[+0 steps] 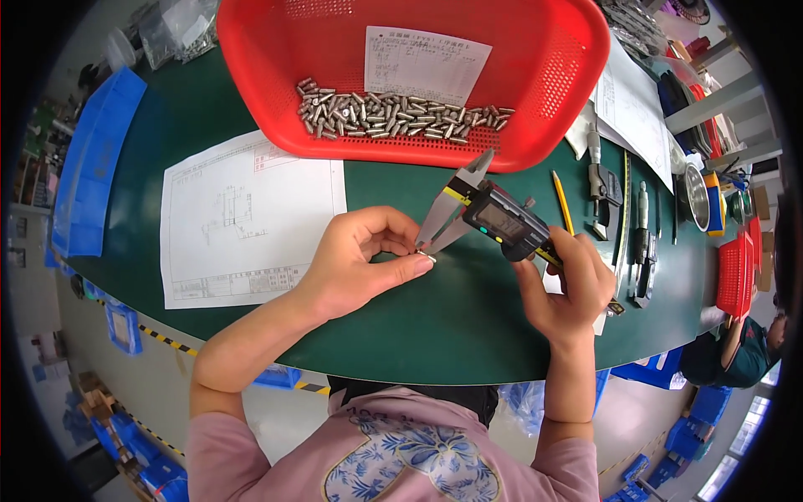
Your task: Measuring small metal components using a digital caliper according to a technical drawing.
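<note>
- Pink shirt (410, 456) is filling lower centre.
- Left hand (355, 261) is pinching a metal pin (428, 256) at frame centre, fingertips nearly meeting.
- Pin is probably light, stiff, slick; hold by its sides. Axis seemingly sloping down-right, mostly hidden.
- Right hand (573, 289), fingers curled, is gripping caliper (502, 219) right of centre; long jaws pointing lower left.

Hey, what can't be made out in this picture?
All in the head view:
Small part: mostly hidden by the left hand.
Caliper display: digits too small and blurred.
Red basket: far side cut off by the top edge.
Co-worker: partly cut off by the dark right rim.
</note>
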The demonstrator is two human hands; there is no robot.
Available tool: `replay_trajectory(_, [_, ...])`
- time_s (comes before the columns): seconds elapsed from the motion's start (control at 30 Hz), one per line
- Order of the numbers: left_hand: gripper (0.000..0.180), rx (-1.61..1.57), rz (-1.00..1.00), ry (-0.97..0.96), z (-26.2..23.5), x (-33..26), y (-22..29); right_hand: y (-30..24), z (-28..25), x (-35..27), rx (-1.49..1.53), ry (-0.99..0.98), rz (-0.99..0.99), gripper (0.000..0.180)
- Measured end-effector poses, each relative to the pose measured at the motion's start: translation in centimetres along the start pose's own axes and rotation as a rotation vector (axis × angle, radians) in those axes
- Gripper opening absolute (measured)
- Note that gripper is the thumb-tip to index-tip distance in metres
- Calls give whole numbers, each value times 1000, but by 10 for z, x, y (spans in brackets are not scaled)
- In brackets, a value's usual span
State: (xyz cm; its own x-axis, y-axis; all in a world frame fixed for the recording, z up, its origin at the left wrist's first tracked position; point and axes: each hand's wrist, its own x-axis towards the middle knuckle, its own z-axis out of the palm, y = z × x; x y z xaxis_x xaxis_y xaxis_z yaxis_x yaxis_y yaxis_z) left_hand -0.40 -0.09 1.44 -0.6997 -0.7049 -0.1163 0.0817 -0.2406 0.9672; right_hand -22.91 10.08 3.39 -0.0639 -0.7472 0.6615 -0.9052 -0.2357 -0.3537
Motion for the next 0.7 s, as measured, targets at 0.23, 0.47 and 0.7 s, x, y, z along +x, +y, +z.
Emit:
replay_trajectory(0.23, [20,-51,-4,-11,-2,-5,-1,0,1,1,-4,-27,-12,39])
replay_trajectory(0.47, [21,-44,5,3,-1,-6,-2,0,1,-1,-7,-42,8,36])
replay_trajectory(0.7, [21,-54,-3,9,1,-5,-2,-2,-1,-1,-50,-78,77,35])
